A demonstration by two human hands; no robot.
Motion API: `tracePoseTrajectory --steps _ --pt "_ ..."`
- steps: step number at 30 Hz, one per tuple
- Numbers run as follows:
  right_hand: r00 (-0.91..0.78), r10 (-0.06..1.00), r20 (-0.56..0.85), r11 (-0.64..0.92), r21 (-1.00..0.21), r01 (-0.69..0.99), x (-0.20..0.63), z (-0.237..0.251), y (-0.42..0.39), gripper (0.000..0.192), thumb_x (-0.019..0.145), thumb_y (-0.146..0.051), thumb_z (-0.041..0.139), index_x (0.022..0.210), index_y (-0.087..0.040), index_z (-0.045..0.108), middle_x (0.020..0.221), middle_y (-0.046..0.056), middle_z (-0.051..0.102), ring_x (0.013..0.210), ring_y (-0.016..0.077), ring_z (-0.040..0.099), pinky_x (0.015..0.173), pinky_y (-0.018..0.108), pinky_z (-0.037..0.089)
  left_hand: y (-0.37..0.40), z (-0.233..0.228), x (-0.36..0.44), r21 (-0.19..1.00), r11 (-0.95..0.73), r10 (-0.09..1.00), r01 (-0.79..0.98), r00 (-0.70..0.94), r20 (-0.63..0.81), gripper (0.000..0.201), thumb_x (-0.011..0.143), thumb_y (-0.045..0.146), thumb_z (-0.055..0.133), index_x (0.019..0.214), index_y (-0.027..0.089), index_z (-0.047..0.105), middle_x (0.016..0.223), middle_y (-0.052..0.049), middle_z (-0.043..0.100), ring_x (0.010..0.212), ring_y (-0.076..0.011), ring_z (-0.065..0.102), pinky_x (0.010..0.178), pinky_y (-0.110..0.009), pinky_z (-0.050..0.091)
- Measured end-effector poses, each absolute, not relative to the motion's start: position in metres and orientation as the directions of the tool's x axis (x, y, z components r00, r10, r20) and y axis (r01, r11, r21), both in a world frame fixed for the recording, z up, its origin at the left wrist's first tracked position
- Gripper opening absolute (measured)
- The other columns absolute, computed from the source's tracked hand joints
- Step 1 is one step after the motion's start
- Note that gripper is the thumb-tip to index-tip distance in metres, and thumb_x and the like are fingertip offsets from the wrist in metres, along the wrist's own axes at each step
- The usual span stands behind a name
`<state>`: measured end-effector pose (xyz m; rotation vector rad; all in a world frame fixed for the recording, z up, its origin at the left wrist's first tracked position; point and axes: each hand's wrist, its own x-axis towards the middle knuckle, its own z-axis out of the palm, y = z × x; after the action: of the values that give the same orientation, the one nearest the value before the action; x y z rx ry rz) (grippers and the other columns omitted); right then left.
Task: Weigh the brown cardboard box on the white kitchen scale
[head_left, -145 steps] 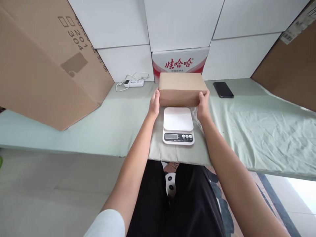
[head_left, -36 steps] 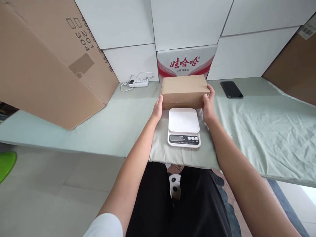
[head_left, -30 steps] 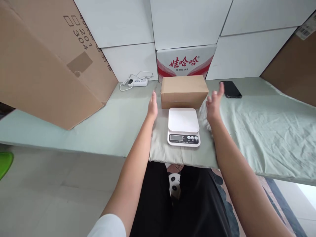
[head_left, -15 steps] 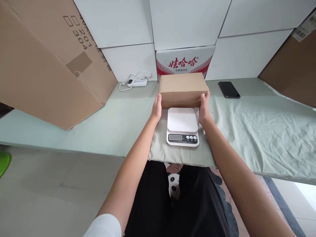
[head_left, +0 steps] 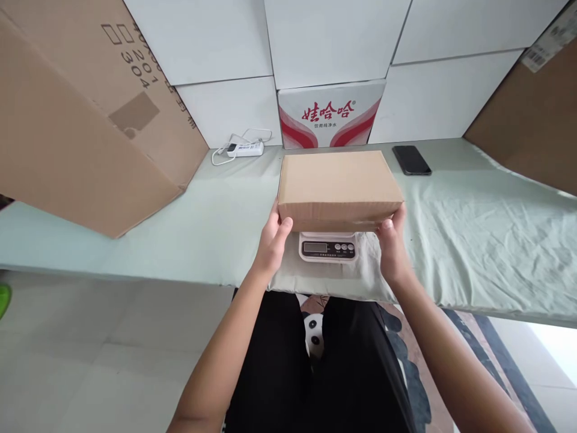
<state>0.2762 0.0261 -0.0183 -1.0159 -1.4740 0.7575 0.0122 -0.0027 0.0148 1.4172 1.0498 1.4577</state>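
A closed brown cardboard box point(head_left: 338, 186) lies over the white digital scale point(head_left: 327, 247), hiding the scale's platform; only the scale's display and buttons show below it. My left hand point(head_left: 273, 242) grips the box's near left corner. My right hand point(head_left: 393, 243) grips its near right corner. Whether the box rests fully on the scale or hangs just above it, I cannot tell.
A pale green cloth covers the table point(head_left: 473, 228). A black phone point(head_left: 411, 160) lies at the back right, a white power strip point(head_left: 244, 148) at the back left. A red-and-white carton point(head_left: 331, 114) stands behind. Large brown cartons lean at the left point(head_left: 76, 120) and right point(head_left: 527, 114).
My hands let go of the box for a moment, took it again at the back of the table, then brought it toward me over the scale.
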Motion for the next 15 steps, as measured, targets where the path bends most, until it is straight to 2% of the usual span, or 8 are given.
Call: tracePoseTrajectory --steps 4,10,12,15 --pt "0.049 0.925 0.377 0.363 -0.915 0.176 0.271 -0.012 0.023 0.078 0.105 -0.082 0.044 0.174 -0.050 0.029 0.187 -0.002 0.038 0.181 0.0329 0.025 0.143 0.071 0.036 -0.004 0.015 0.013 0.954 -0.300 0.954 -0.022 -0.025 0.300 0.065 0.111 0.062 0.055 0.170 0.033 0.051 0.181 -0.006 0.052 0.176 -0.0349 0.036 0.141 -0.050 0.039" --pt "0.056 0.928 0.368 0.355 -0.920 0.165 0.267 -0.010 0.015 0.084 0.103 -0.083 0.046 0.176 -0.047 0.025 0.193 0.000 0.026 0.181 0.0347 0.024 0.147 0.072 0.024 0.001 0.009 0.012 0.955 -0.294 0.956 -0.025 -0.015 0.294 0.071 0.109 0.067 0.056 0.172 0.036 0.048 0.180 -0.006 0.054 0.176 -0.0361 0.035 0.142 -0.054 0.039" --pt "0.069 0.936 0.346 0.335 -0.932 0.138 0.272 -0.014 0.015 0.084 0.103 -0.083 0.047 0.177 -0.050 0.022 0.193 -0.001 0.026 0.181 0.0353 0.025 0.146 0.074 0.022 0.001 0.006 0.006 0.956 -0.294 0.955 -0.011 -0.036 0.294 0.076 0.108 0.072 0.055 0.175 0.039 0.044 0.185 -0.003 0.047 0.180 -0.0344 0.027 0.145 -0.053 0.033" --pt "0.101 0.946 0.309 0.305 -0.951 0.056 0.285 -0.021 0.023 0.079 0.106 -0.080 0.045 0.176 -0.058 0.017 0.188 -0.004 0.039 0.179 0.0350 0.032 0.145 0.079 0.018 0.000 -0.001 -0.009 0.955 -0.293 0.947 0.044 -0.123 0.296 0.080 0.107 0.079 0.046 0.178 0.043 0.037 0.194 0.005 0.025 0.183 -0.0272 0.012 0.149 -0.046 0.018"
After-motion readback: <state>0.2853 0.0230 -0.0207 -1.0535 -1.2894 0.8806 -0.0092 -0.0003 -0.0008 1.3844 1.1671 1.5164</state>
